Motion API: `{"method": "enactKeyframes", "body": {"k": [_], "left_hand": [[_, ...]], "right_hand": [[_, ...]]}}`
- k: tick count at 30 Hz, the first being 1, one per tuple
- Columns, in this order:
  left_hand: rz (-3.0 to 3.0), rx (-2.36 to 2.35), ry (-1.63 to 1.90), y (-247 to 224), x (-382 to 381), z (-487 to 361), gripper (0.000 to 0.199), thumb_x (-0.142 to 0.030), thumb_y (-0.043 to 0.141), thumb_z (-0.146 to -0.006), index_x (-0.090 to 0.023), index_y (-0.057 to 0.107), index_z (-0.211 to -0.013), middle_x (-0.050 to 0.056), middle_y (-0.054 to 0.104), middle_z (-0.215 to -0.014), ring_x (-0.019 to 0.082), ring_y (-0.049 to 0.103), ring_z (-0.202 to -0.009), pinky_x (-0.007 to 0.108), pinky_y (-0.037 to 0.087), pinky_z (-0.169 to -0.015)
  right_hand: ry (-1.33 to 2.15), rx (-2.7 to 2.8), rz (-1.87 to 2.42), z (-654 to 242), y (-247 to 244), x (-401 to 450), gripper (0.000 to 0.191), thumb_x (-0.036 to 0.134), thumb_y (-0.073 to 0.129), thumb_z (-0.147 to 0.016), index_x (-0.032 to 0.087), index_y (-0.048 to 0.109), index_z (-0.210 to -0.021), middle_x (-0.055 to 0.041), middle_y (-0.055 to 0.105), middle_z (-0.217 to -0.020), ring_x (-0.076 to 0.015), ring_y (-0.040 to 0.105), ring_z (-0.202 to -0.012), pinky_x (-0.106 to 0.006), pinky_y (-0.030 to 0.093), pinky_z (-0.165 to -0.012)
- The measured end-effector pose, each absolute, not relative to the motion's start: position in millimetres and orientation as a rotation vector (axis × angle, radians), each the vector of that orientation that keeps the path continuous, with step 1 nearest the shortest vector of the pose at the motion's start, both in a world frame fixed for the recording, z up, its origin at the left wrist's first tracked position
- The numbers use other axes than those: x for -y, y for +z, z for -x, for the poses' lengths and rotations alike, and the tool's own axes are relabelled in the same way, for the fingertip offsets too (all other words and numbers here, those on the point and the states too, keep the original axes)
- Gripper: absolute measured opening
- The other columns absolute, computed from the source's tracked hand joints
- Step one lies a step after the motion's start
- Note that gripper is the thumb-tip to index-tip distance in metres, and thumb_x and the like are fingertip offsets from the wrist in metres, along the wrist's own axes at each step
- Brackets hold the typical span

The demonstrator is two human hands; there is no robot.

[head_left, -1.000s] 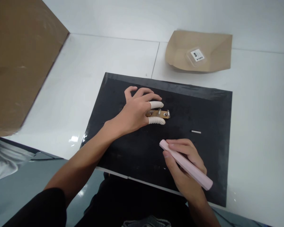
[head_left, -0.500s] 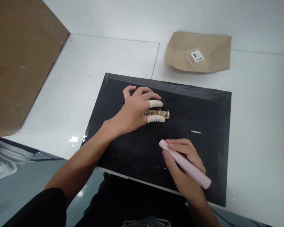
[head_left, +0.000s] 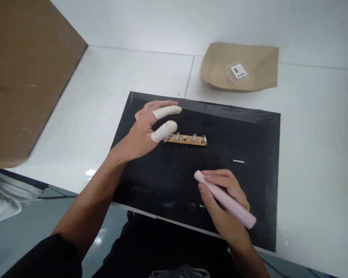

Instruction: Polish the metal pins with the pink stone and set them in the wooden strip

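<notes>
My left hand (head_left: 143,133) is open above the black mat (head_left: 162,177), its thumb and index finger in white finger cots and spread apart. Just beside and under its thumb lies a narrow tan strip (head_left: 189,139) bearing several small clear and shiny pieces; the thumb hides its left end. In my right hand (head_left: 229,204) is a pink, faceted pen-like tool (head_left: 226,199), gripped like a pen and slanting across the palm. A small silver pin-like piece (head_left: 238,161) with a dark end lies on the mat above the right hand.
Behind the mat, a brown paper sheet (head_left: 261,69) holds a small clear case (head_left: 237,72) with a white printed label. A large brown cardboard panel (head_left: 26,77) stands at the left of the white table (head_left: 313,154). The mat reaches the table's front edge.
My left hand has let go of the tan strip and moved left and up off it, uncovering most of its length. My right hand has hardly moved.
</notes>
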State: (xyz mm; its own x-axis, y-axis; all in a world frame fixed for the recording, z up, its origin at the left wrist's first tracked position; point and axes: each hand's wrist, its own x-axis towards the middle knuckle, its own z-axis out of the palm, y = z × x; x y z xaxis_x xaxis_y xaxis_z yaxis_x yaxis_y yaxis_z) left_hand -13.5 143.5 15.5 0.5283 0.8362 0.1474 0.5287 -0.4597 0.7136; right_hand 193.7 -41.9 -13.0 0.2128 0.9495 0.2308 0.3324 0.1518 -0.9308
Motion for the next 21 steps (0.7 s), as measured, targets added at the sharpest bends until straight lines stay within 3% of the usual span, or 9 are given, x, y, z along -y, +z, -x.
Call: {"method": "enactKeyframes", "body": {"k": [4, 9, 15, 21], "left_hand": [[-2.182, -1.117, 0.496, 7.2, -129.6, 42.3, 0.084, -0.089, 0.046, -0.095, -0.030, 0.059, -0.153, 0.013, 0.049, -0.168, 0.039, 0.040, -0.157, 0.063, 0.025, -0.132], [-2.156, -1.242, 0.415, -4.1, -110.0, 62.2, 0.087, -0.082, 0.075, -0.082, -0.036, 0.055, -0.154, 0.012, 0.045, -0.171, 0.043, 0.035, -0.158, 0.070, 0.021, -0.130], [-2.221, -1.337, 0.513, -18.3, -103.2, 58.5, 0.056, -0.058, 0.077, -0.094, -0.033, 0.062, -0.143, 0.011, 0.057, -0.162, 0.039, 0.044, -0.152, 0.068, 0.026, -0.126], [-2.319, -1.183, 0.459, -21.3, -123.5, 49.9, 0.039, -0.042, 0.078, -0.096, -0.029, 0.070, -0.132, 0.012, 0.061, -0.157, 0.037, 0.047, -0.150, 0.064, 0.026, -0.124]], "right_hand": [[0.719, 1.329, 1.375, -194.0, -14.6, 43.3, 0.022, 0.008, 0.073, -0.095, 0.024, 0.070, -0.111, -0.0022, 0.072, -0.111, -0.0129, 0.073, -0.104, -0.026, 0.063, -0.092], [0.716, 1.320, 1.379, -194.7, -17.3, 44.8, 0.022, 0.009, 0.074, -0.095, 0.025, 0.071, -0.111, -0.0014, 0.072, -0.111, -0.0127, 0.072, -0.105, -0.027, 0.063, -0.092], [0.701, 1.279, 1.393, -198.2, -17.4, 46.9, 0.018, 0.011, 0.075, -0.095, 0.025, 0.073, -0.107, -0.0016, 0.072, -0.109, -0.0140, 0.072, -0.104, -0.028, 0.063, -0.089], [0.709, 1.243, 1.422, -203.8, -16.0, 43.8, 0.016, 0.015, 0.077, -0.095, 0.026, 0.075, -0.106, -0.0022, 0.072, -0.110, -0.0159, 0.072, -0.099, -0.031, 0.063, -0.086]]}}
